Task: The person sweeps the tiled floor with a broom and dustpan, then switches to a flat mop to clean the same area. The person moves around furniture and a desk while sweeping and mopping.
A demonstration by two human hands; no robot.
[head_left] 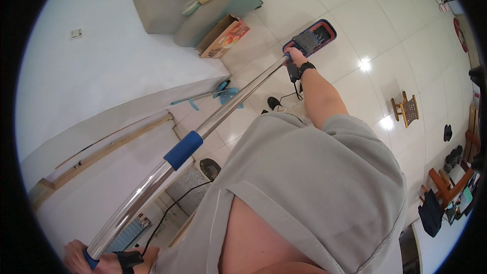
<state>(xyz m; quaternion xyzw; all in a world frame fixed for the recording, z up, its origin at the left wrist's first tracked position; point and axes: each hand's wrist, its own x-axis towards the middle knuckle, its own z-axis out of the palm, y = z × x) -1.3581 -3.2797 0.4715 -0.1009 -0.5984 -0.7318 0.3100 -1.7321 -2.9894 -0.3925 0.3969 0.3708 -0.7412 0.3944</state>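
Mop pole (228,107): one, silver, slanting from lower left to upper centre of frame. One blue sleeve (183,150) partway along, one blue end cap (91,259) at lower left. Past the upper end, one oblong blue-and-red head (310,38) with a grey pad; cannot tell how it joins the pole.

Hands: two. Left grip (74,256) curled round the capped end; right grip (296,56) closed about the pole near the head. Neither has slack to spare, as far as shows.

Risks, my judgement: a loose sleeve could let the pole slide shorter; a wide swing might knock the cardboard box (221,37); the cord (298,90) below the right wrist could snag; shiny tiles (355,35) may be slick if wet.

Outward, counted: one box, upper centre; one sofa (158,7), upper left; one blue dustpan (234,98), left of centre; one small stool (407,109), right; one wall switch (76,33), upper left.
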